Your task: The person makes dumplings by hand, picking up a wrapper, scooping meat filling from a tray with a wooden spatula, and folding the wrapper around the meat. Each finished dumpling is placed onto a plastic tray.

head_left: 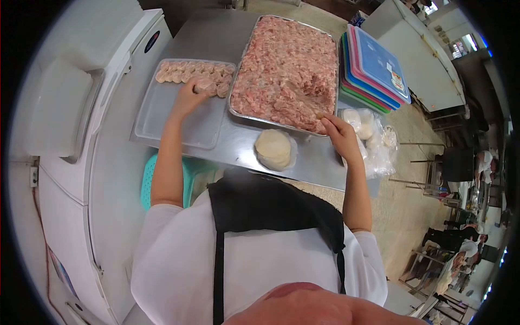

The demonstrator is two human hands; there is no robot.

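Observation:
My left hand [189, 98] has its fingers round a round, meat-filled dumpling [206, 85] at the end of a row. More filled dumplings [187, 70] stand in rows along the far side of a translucent plastic tray [176, 119]. At the near right corner of a metal tray [265, 118] heaped with minced meat [290, 65], my right hand [342, 134] has its fingers pinched together. I cannot tell what that pinch holds. Between the hands, near the table edge, lies a stack of round dough wrappers [273, 148].
Stacked plastic lids [376, 59] in several colours stand right of the meat. Clear bags of pale dough rounds [371, 135] lie at the table's right end. A teal basket [148, 181] sits below the left edge, beside a white freezer [114, 162].

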